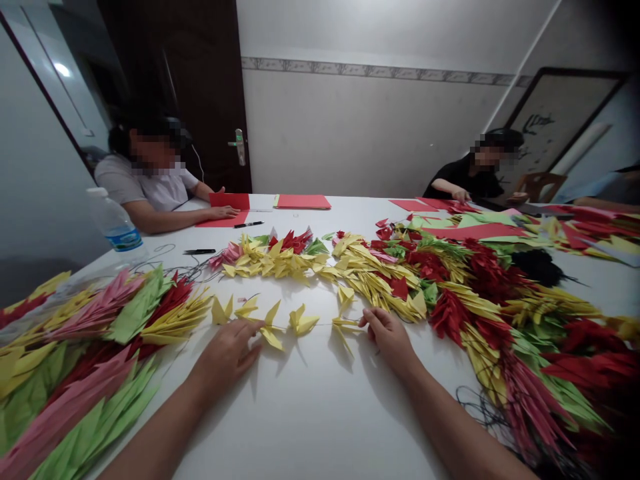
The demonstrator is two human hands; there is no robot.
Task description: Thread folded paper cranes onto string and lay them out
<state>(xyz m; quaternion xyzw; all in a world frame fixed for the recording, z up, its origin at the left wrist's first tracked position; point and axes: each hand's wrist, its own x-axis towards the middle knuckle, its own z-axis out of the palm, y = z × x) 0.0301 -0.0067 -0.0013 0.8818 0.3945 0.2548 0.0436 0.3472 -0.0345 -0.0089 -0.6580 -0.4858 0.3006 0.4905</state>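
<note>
A short string of yellow folded-paper birds (295, 323) lies on the white table (280, 413), strung on a thin dark thread (320, 325). My left hand (225, 353) grips this string at a yellow bird near its left end. My right hand (390, 337) pinches the thread to the right, beside a yellow bird (345, 331). Long strands of red, yellow, green and pink folded paper (380, 273) lie just beyond my right hand and curve away to the right. A similar heap (85, 353) lies left of my left forearm.
Two seated co-workers (155, 180) work at the far side with sheets of red paper (303, 201). A plastic water bottle (116, 221), scissors (199, 251), a marker pen (249, 225) and tangled black thread (173, 263) lie on the table. A wall and a dark door stand behind.
</note>
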